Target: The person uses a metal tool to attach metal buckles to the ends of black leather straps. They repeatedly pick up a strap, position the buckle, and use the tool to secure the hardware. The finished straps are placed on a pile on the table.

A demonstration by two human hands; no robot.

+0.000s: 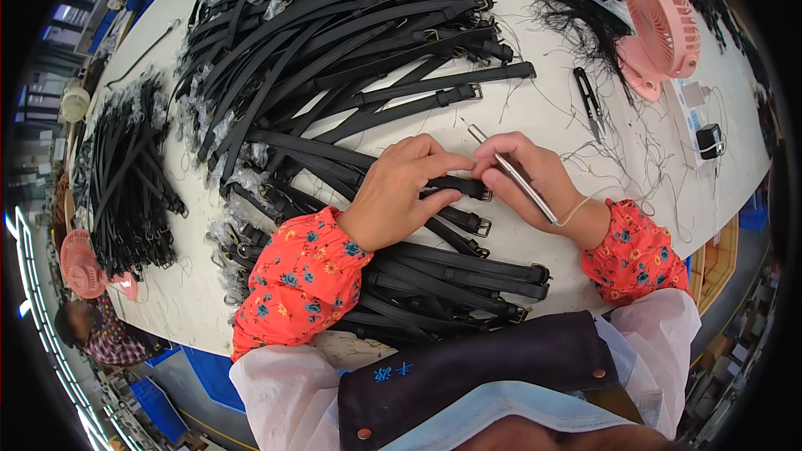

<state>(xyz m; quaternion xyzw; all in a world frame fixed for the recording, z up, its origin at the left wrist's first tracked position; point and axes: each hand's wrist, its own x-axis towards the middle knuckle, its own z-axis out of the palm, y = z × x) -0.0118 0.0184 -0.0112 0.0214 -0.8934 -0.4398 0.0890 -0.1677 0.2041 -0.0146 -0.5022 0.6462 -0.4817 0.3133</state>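
Observation:
My left hand (399, 192) presses a black strap (458, 185) flat on the white table (551, 108), thumb and fingers pinching near its buckle end. My right hand (535, 179) meets it from the right and holds a thin silver metal tool (511, 171) like a pen, its tip pointing up and left. The fingertips of both hands touch at the strap's buckle. More black buckled straps (468, 280) lie in a row under my forearms. Both wrists wear red flowered sleeves.
A big heap of black straps (334, 42) covers the table's far side, a smaller bundle (125, 175) lies left. A pink fan (664, 29), thread snips (590, 100), loose threads and a small black device (710, 140) sit to the right. Another person (92, 330) sits at lower left.

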